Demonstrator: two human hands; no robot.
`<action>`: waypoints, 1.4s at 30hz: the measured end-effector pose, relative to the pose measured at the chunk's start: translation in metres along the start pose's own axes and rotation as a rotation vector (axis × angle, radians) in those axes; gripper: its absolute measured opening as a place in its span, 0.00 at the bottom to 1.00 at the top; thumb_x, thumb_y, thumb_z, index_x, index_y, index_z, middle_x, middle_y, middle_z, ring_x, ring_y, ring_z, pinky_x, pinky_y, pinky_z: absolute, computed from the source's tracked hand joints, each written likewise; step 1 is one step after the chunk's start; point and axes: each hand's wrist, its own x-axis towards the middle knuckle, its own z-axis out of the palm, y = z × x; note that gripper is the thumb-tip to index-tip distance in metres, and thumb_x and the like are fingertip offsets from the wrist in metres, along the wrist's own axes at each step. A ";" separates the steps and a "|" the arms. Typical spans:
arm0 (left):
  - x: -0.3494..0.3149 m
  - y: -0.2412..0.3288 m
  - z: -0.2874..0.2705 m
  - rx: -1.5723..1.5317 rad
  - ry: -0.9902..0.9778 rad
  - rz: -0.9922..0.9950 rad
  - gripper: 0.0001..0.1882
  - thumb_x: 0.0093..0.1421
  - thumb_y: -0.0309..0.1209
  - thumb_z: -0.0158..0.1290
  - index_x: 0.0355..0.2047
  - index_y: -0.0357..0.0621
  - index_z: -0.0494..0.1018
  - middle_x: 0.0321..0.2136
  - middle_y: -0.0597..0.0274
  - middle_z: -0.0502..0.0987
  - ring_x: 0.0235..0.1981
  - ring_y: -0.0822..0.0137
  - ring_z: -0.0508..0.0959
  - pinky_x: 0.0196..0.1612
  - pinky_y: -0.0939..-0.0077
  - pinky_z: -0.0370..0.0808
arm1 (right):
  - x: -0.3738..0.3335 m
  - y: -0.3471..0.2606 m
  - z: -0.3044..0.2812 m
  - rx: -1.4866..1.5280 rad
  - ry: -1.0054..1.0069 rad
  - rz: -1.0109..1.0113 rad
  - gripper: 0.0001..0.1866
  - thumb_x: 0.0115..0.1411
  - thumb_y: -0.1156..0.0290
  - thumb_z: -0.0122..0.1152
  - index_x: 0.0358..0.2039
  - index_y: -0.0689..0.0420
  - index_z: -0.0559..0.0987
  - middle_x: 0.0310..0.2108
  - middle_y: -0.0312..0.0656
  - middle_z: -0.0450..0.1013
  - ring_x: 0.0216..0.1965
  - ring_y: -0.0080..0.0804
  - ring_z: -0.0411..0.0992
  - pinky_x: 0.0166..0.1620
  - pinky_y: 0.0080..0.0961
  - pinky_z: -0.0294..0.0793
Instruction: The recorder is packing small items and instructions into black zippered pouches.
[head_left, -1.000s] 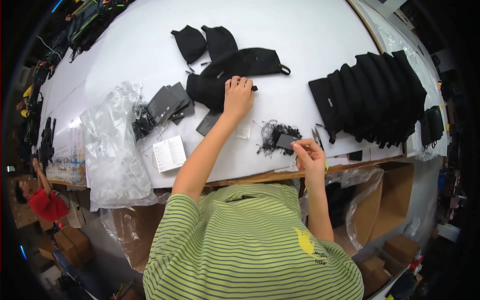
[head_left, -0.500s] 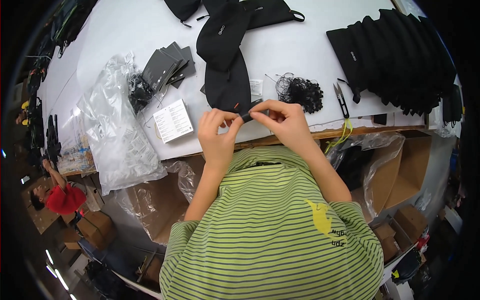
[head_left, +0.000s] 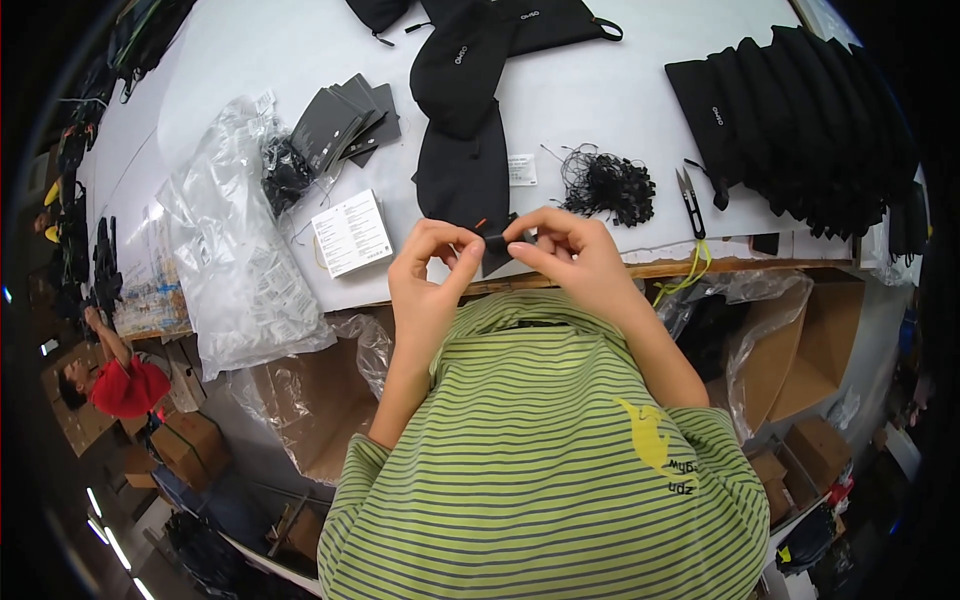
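Note:
My left hand (head_left: 428, 265) and my right hand (head_left: 578, 250) meet at the table's near edge, thumbs and forefingers pinched on a small black strap (head_left: 494, 243). This piece lies at the near end of a black fabric pouch (head_left: 463, 170), by a tiny orange bit (head_left: 480, 223). Whether the strap is sewn to the pouch I cannot tell, since my fingers cover part of it. A second black pouch (head_left: 455, 85) overlaps the first one's far end. Just right of it lies a small white label (head_left: 522, 170).
To the right are a heap of black string loops (head_left: 608, 188), thread snips (head_left: 691, 205) with a yellow cord, and a row of black pouches (head_left: 790, 130). Leftward lie dark grey cards (head_left: 335, 125), a white card stack (head_left: 350, 235) and a clear plastic bag (head_left: 235, 240). Cardboard boxes (head_left: 815, 330) stand below.
My fingertips have shifted slightly on the strap, and more of a dark flap shows beneath them. The whole view has moved a little, so the table things appear shifted right.

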 end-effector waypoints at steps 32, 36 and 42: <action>-0.014 0.027 0.029 -0.282 -0.026 -0.192 0.05 0.60 0.26 0.54 0.34 0.36 0.72 0.19 0.79 0.58 0.20 0.86 0.53 0.23 0.91 0.49 | -0.010 0.001 0.013 0.358 0.084 -0.249 0.06 0.62 0.73 0.54 0.38 0.59 0.70 0.22 0.31 0.67 0.23 0.13 0.65 0.26 0.11 0.59; -0.014 0.027 0.029 -0.261 -0.019 -0.183 0.05 0.60 0.26 0.54 0.33 0.36 0.72 0.18 0.79 0.56 0.20 0.86 0.52 0.23 0.91 0.49 | -0.008 0.001 0.014 0.385 0.105 -0.255 0.05 0.63 0.73 0.52 0.38 0.59 0.70 0.24 0.31 0.68 0.25 0.14 0.66 0.28 0.12 0.61; -0.015 0.026 0.033 -0.227 -0.011 -0.154 0.05 0.60 0.25 0.54 0.33 0.36 0.72 0.17 0.79 0.55 0.20 0.86 0.52 0.22 0.90 0.48 | -0.008 0.002 0.016 0.352 0.153 -0.270 0.05 0.62 0.74 0.53 0.39 0.59 0.70 0.26 0.32 0.69 0.26 0.15 0.68 0.28 0.13 0.63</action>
